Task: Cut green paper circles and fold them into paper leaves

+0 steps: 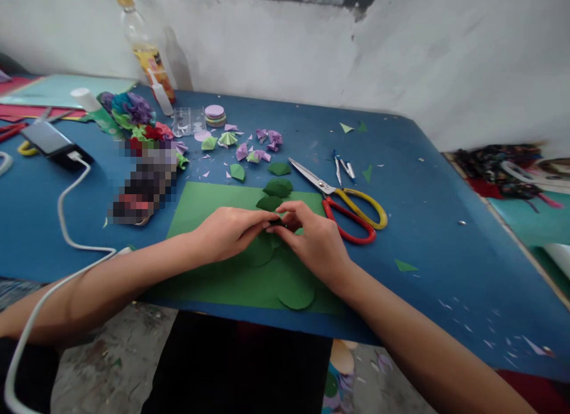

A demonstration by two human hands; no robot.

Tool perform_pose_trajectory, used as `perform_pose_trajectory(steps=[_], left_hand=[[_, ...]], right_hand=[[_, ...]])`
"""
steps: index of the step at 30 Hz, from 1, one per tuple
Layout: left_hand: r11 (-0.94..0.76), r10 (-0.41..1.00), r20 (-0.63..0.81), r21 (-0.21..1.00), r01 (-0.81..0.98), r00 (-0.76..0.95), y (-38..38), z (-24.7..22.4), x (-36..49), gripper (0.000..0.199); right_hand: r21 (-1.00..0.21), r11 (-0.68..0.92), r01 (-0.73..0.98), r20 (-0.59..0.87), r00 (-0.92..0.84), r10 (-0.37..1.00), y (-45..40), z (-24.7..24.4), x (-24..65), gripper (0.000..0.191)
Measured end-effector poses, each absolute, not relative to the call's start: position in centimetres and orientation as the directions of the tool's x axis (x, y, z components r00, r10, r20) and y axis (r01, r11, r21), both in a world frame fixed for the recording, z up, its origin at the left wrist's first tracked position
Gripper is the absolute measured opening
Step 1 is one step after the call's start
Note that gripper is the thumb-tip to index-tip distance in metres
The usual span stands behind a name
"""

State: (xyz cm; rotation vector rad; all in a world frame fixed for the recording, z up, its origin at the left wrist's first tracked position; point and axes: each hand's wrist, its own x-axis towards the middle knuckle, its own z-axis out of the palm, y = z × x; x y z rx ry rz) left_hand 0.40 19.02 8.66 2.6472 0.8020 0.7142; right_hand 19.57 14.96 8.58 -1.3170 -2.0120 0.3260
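Observation:
My left hand [227,231] and my right hand [309,239] meet fingertip to fingertip over a green paper sheet [205,209] on the blue table [427,224]. Together they pinch a small dark green paper piece [276,223], mostly hidden by the fingers. Loose green paper circles lie under and near my hands, one [294,292] by the sheet's front edge. Folded green pieces [276,188] sit just beyond my fingers.
Red-and-yellow scissors [345,206] lie right of my hands. Folded purple and green paper bits [253,147], a stack of paper circles [215,115], paper flowers [133,111] and a bottle [145,49] stand farther back. A phone [47,139] with a white cable [66,224] lies at left.

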Motion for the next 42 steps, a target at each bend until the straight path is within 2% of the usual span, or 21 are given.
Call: perform_pose_trajectory(steps=[7, 11, 17, 25, 30, 33, 37, 39, 42], left_hand=[[-0.752, 0.621, 0.272, 0.472, 0.461, 0.735, 18.7, 9.0, 0.5, 0.029], [-0.705, 0.660, 0.247, 0.528, 0.473, 0.709, 18.7, 9.0, 0.5, 0.029], [-0.684, 0.696, 0.278, 0.535, 0.495, 0.662, 18.9, 9.1, 0.4, 0.024], [-0.660, 0.712, 0.271, 0.574, 0.485, 0.648, 18.9, 8.8, 0.5, 0.021], [-0.639, 0.727, 0.268, 0.601, 0.481, 0.632, 18.7, 8.9, 0.6, 0.021], [-0.591, 0.749, 0.292, 0.701, 0.399, 0.595, 18.5, 9.5, 0.7, 0.022], [-0.396, 0.843, 0.269, 0.897, 0.199, 0.465, 18.5, 10.6, 0.9, 0.011], [-0.292, 0.881, 0.237, 0.953, 0.078, 0.410, 18.5, 10.8, 0.9, 0.007], [-0.198, 0.892, 0.199, 0.979, -0.045, 0.405, 18.6, 10.8, 1.0, 0.010]], right_hand=[[-0.434, 0.502, 0.748, 0.459, -0.296, 0.838, 15.0, 8.4, 19.6, 0.025], [-0.500, 0.496, 0.710, 0.443, -0.283, 0.851, 14.9, 8.6, 19.5, 0.021], [-0.630, 0.469, 0.619, 0.407, -0.251, 0.878, 15.0, 9.0, 19.3, 0.020], [-0.588, 0.482, 0.650, 0.415, -0.268, 0.869, 14.8, 9.1, 19.5, 0.021], [-0.612, 0.490, 0.620, 0.433, -0.256, 0.864, 14.3, 9.4, 18.9, 0.022], [-0.722, 0.464, 0.513, 0.430, -0.193, 0.882, 14.0, 9.9, 18.6, 0.015], [-0.919, 0.317, 0.234, 0.309, -0.074, 0.948, 14.3, 10.4, 18.6, 0.010], [-0.952, 0.257, 0.164, 0.246, -0.085, 0.966, 14.6, 10.3, 18.7, 0.014], [-0.971, 0.195, 0.136, 0.176, -0.138, 0.975, 14.9, 9.8, 18.7, 0.021]])
